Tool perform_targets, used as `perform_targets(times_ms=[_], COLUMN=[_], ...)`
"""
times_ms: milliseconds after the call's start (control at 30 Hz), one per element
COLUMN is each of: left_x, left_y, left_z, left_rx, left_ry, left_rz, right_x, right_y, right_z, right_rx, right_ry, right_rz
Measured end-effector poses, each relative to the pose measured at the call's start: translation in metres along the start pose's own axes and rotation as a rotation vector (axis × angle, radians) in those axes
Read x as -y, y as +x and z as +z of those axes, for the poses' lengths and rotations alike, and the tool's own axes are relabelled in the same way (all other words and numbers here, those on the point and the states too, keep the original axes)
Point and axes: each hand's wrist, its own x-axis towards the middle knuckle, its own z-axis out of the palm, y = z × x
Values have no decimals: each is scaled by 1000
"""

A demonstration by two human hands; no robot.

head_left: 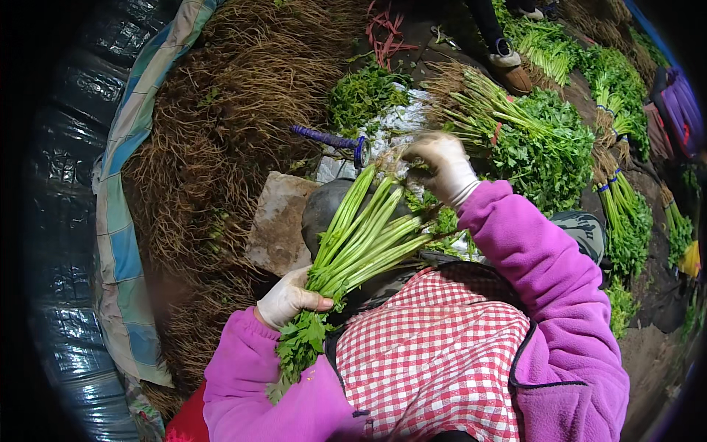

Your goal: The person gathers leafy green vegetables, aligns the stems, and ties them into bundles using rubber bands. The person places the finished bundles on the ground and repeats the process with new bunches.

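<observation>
In my left hand (291, 298), in a pale glove with a bare thumb tip, is a bunch of celery (367, 232). I grip it where the stalks meet the leaves, and the leaves hang over my purple sleeve. The stalks fan out up and to the right. My right hand (440, 161), also gloved in white and blurred, is at the root end with curled fingers; whether it pinches the roots is unclear. Just left of it is a rod wrapped in blue-purple material (326, 137), with a blue ring (362, 152) at its end.
A large heap of rooted plants (237, 110) lies left, roots outward, beside a checked sheet (130, 243). A stone slab (281, 221) sits near my knee. Red-tied celery (513, 121) and blue-tied bundles (618, 193) lie right. Another person's shoe (511, 72) and red strips (386, 36) are ahead.
</observation>
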Motion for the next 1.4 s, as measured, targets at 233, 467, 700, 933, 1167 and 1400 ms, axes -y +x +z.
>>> perform_targets(times_ms=[233, 467, 700, 933, 1167, 1400], left_x=[0, 2, 8, 17, 11, -8], left_y=[0, -2, -5, -15, -12, -12], left_z=[5, 6, 2, 0, 3, 18], left_rx=[-19, -36, -51, -122, -109, -119], left_ry=[-19, -4, -11, -90, -85, -86], left_rz=[8, 0, 28, 110, 82, 129], right_x=[27, 39, -6, -50, 17, 15], right_y=[-4, 7, 28, -18, -25, -40], right_z=[42, 34, 48, -9, -58, -62], right_rx=[321, 328, 334, 29, 129, 83], right_ry=[155, -225, -287, 1700, 2128, 2048], right_rz=[340, -50, 589, 571, 387, 261])
